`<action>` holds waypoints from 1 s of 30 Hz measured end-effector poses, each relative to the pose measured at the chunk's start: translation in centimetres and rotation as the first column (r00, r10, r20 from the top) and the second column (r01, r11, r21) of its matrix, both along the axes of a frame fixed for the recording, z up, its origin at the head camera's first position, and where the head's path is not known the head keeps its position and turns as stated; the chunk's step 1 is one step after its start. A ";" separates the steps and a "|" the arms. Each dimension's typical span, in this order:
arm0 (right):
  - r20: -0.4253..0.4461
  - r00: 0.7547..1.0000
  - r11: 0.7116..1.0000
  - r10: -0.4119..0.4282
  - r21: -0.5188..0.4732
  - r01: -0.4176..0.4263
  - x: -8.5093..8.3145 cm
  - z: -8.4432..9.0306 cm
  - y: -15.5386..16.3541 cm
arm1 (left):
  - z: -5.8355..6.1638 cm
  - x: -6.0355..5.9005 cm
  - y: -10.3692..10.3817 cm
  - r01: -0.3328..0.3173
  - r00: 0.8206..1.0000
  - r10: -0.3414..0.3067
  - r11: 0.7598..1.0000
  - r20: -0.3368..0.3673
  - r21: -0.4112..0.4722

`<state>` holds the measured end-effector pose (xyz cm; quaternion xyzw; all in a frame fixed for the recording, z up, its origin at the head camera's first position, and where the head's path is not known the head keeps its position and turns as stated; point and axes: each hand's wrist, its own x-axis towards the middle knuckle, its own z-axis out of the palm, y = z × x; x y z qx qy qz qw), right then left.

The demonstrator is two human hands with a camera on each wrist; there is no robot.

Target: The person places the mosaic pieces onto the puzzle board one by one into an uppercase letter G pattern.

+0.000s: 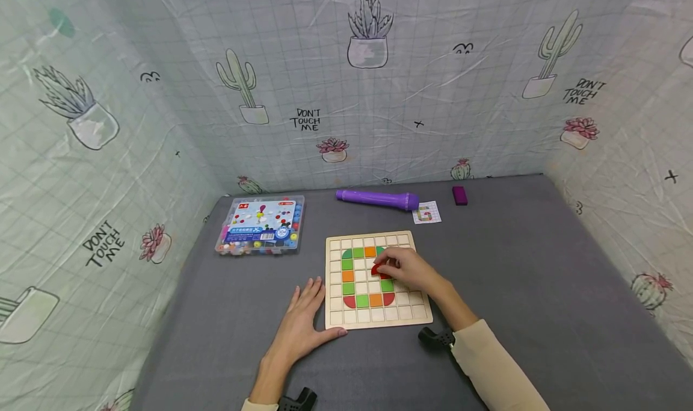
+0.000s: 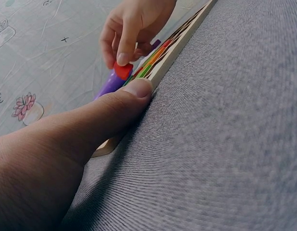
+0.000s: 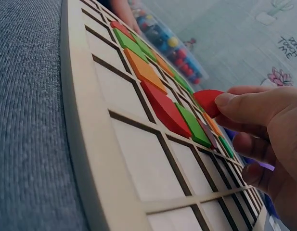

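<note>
The right hand (image 1: pixel 409 268) pinches a red tile (image 1: pixel 377 271) in its grip above the wooden grid board (image 1: pixel 373 321). The left hand (image 1: pixel 305 321) lies flat and released, thumb bracing the board's near-left edge. Lower the tile level into one empty cell.

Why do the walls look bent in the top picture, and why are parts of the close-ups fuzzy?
Head view: a wide lens bows the cactus-print walls. Left wrist view: the left hand is soft, too near the lens. Right wrist view: the bead box blurs behind, while the red piece stays fairly sharp.
</note>
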<state>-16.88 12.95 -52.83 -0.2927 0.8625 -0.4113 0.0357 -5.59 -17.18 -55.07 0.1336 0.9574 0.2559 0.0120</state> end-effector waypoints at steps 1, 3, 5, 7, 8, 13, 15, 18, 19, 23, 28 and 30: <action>-0.003 1.000 1.000 0.000 0.011 0.000 0.0 0.0 -0.2 | 0.0 0.0 0.0 0.000 1.000 0.000 1.000 0.001 -0.001; -0.019 1.000 0.999 0.008 0.033 -0.008 0.0 0.0 -0.5 | -0.1 0.0 0.0 0.001 1.000 -0.001 1.000 -0.004 0.000; -0.028 1.000 0.999 0.013 0.052 -0.012 0.0 0.0 -0.7 | -0.1 0.1 0.0 0.001 1.000 -0.001 1.000 -0.010 0.000; -0.040 0.999 0.998 0.023 0.062 -0.021 -0.1 -0.1 -0.9 | -0.2 0.1 0.0 0.001 1.000 -0.001 1.000 -0.023 0.000; -0.048 0.998 0.997 0.028 0.067 -0.025 -0.1 -0.2 -0.9 | -0.3 0.1 0.0 0.000 1.000 0.000 1.000 -0.029 0.000; -0.077 0.996 0.995 0.050 0.093 -0.043 -0.1 -0.3 -0.9 | -0.3 0.1 0.0 -0.001 0.999 0.001 1.000 -0.037 0.000; -0.079 0.995 0.994 0.056 0.098 -0.048 -0.1 -0.4 -0.8 | -0.3 0.1 0.0 -0.002 1.000 0.002 1.000 -0.025 -0.001; -0.094 0.993 0.994 0.065 0.098 -0.055 0.0 -0.4 -0.8 | -0.2 0.0 0.0 -0.002 1.000 0.002 1.000 -0.013 0.000; -0.101 0.993 0.994 0.066 0.096 -0.057 0.0 -0.5 -0.8 | -0.2 0.0 0.0 -0.003 1.000 0.003 1.000 -0.010 0.000; -0.120 0.991 0.995 0.066 0.083 -0.056 0.2 -0.5 -0.9 | -0.2 0.1 0.0 -0.002 1.000 0.002 1.000 -0.011 -0.001; -0.117 0.991 0.995 0.063 0.079 -0.054 0.3 -0.5 -0.9 | -0.3 0.2 0.0 -0.008 1.000 0.008 1.000 0.006 -0.010; -0.121 0.991 0.995 0.054 0.087 -0.043 0.5 -0.6 -0.8 | -0.3 0.2 0.0 -0.008 1.000 0.008 1.000 0.010 -0.013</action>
